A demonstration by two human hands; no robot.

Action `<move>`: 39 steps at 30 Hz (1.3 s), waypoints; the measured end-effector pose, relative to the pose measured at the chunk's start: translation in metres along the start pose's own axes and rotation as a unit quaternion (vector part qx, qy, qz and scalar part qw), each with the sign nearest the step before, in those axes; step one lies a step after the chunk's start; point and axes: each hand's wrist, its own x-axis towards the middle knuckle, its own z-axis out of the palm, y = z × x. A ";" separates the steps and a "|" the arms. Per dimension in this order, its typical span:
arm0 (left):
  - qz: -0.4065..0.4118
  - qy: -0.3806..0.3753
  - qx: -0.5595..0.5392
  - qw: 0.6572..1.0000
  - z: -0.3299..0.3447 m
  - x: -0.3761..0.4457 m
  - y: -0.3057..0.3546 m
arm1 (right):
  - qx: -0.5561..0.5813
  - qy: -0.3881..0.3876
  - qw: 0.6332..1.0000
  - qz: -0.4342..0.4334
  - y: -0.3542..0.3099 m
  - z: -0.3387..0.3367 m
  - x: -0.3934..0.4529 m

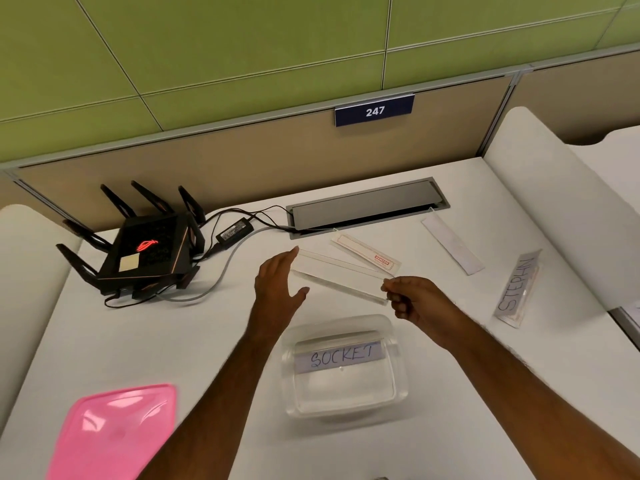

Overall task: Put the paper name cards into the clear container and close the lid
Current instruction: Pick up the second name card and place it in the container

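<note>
The clear container (398, 393) stands open near the front of the desk with a card reading SOCKET (341, 356) inside it. Just behind it, my right hand (412, 299) pinches the right end of a long blank name card (337, 273) held above the desk. My left hand (278, 284) is open, fingers spread, at the card's left end. Farther back lie a red-printed card (367, 254) and a plain white strip (452, 244). A card reading STEPHN (517, 289) lies at the right. The pink lid (114, 433) rests at the front left.
A black router (145, 252) with antennas and cables sits at the back left, with a power brick (234, 231) beside it. A grey cable hatch (367, 206) is set in the desk at the back. Partition walls ring the desk; a white divider (540, 209) curves on the right.
</note>
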 end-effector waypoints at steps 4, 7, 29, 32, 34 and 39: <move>0.016 0.024 0.003 1.000 -0.010 -0.010 0.001 | 0.041 -0.043 0.998 0.028 0.000 0.003 -0.007; 0.019 0.044 0.021 0.999 -0.017 -0.016 0.000 | 0.077 -0.085 0.991 0.074 0.000 0.006 -0.012; 0.015 -0.061 0.001 0.998 -0.038 -0.050 -0.013 | -0.197 0.106 0.969 -0.106 0.016 0.003 -0.030; 0.003 -0.055 -0.006 0.998 -0.035 -0.057 -0.013 | -0.206 0.100 0.961 -0.154 0.021 0.001 -0.033; -0.005 -0.056 -0.010 0.998 -0.033 -0.060 -0.013 | -0.238 0.083 0.951 -0.178 0.023 -0.002 -0.037; -0.018 -0.069 -0.024 0.997 -0.032 -0.066 -0.012 | -0.340 0.009 0.916 -0.213 0.030 -0.015 -0.041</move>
